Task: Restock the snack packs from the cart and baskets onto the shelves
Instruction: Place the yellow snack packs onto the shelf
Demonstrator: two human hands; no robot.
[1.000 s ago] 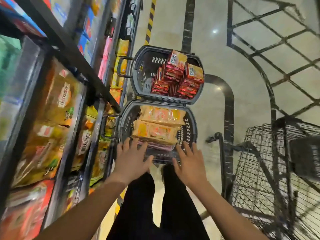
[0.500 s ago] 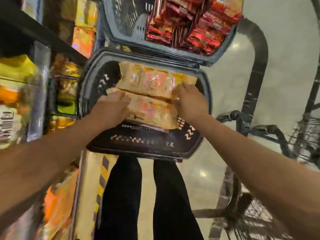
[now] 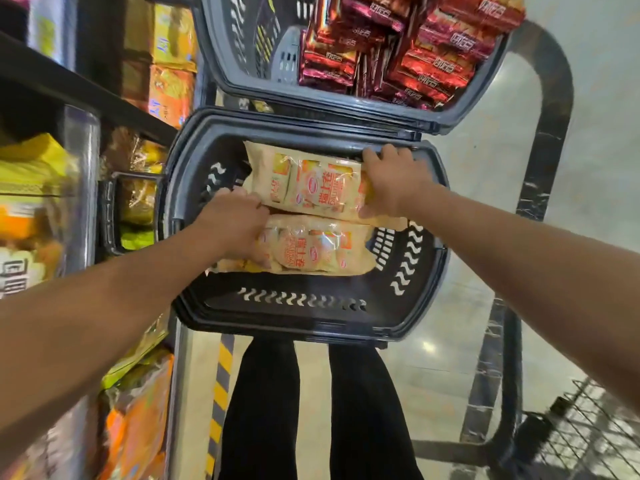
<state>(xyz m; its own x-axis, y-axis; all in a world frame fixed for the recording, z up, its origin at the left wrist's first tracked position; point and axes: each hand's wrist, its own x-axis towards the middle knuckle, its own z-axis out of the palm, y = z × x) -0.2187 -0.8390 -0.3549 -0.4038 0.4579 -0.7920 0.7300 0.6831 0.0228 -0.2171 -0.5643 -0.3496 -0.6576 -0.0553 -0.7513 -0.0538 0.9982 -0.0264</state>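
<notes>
snack packs, two pale orange ones, lying side by side in near dark basket (image 3: 304, 327) on floor beside shelves (image 3: 86, 98). far pack (image 3: 311, 188) toward basket's far rim, gripped at its right end by right hand (image 3: 393, 183), fingers curled over. near pack (image 3: 318, 249) just behind, left hand (image 3: 239, 226) curled around its left end. red packs (image 3: 408, 46) heaped in second basket (image 3: 242, 64) touching far rim.

I'm seeing both hands working in the near basket (image 3: 301, 320): the right hand (image 3: 394, 181) is gripping the far yellow pack's (image 3: 311, 185) right end, the left hand (image 3: 235, 230) apparently curling over the near pack's (image 3: 318, 251) left end.
</notes>
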